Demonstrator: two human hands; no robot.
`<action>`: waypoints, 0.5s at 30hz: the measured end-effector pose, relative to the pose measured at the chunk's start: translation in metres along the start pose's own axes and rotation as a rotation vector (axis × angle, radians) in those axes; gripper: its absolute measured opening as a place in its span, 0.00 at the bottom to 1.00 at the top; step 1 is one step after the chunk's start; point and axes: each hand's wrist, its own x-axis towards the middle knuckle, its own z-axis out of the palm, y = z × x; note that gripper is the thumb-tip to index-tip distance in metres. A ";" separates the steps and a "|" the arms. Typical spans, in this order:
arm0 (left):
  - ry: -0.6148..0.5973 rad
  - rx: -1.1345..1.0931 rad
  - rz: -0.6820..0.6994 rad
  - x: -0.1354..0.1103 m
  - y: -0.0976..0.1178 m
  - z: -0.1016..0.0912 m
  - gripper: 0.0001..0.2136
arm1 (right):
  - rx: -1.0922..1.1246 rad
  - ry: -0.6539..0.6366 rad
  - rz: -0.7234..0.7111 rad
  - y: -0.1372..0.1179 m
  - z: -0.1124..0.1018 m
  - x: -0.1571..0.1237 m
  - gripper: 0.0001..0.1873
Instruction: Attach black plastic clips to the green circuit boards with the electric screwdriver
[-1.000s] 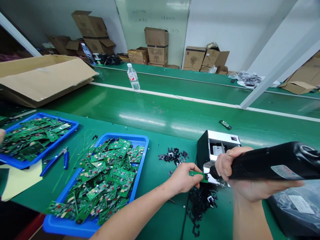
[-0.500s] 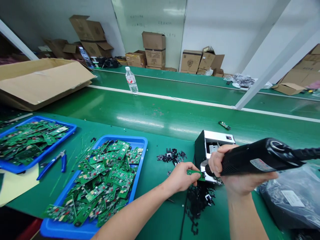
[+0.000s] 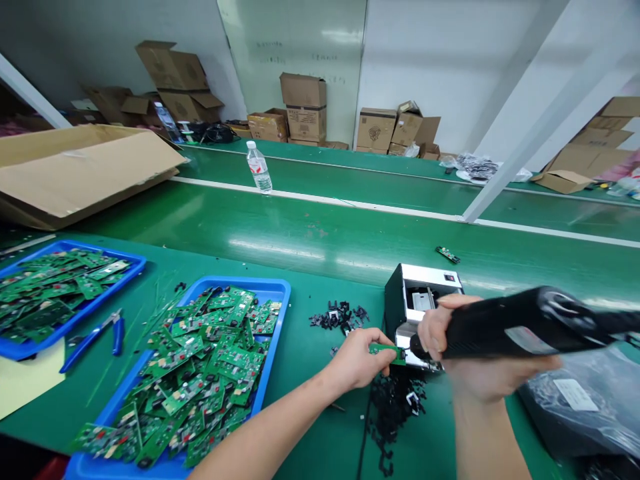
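Note:
My left hand (image 3: 357, 360) pinches a small green circuit board (image 3: 387, 351) and holds it level in front of a small silver and black box (image 3: 419, 303). My right hand (image 3: 465, 353) is wrapped round a thick black hand tool (image 3: 520, 323), whose tip points left at the board's right end. Black plastic bits (image 3: 395, 407) lie heaped on the green table below both hands.
A blue tray (image 3: 273, 297) full of green boards lies at my left, a second blue tray (image 3: 127, 263) farther left, blue pliers (image 3: 95, 333) between them. More black bits (image 3: 340, 315), a water bottle (image 3: 259, 167), a flat cardboard box (image 3: 85, 167), a black plastic bag (image 3: 585, 407).
The view has drifted slightly; both hands keep the same grip, and the black tool has tipped a little lower with its tip still at the board.

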 end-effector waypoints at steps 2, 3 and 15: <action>-0.008 0.008 -0.026 -0.001 0.003 -0.001 0.11 | -0.019 0.043 -0.099 -0.012 -0.011 -0.005 0.47; -0.013 0.012 -0.034 -0.002 0.004 -0.002 0.11 | -0.031 0.055 -0.139 -0.018 -0.019 -0.008 0.47; -0.016 0.018 -0.033 -0.003 0.006 -0.003 0.11 | -0.175 0.071 -0.160 -0.023 -0.029 -0.012 0.47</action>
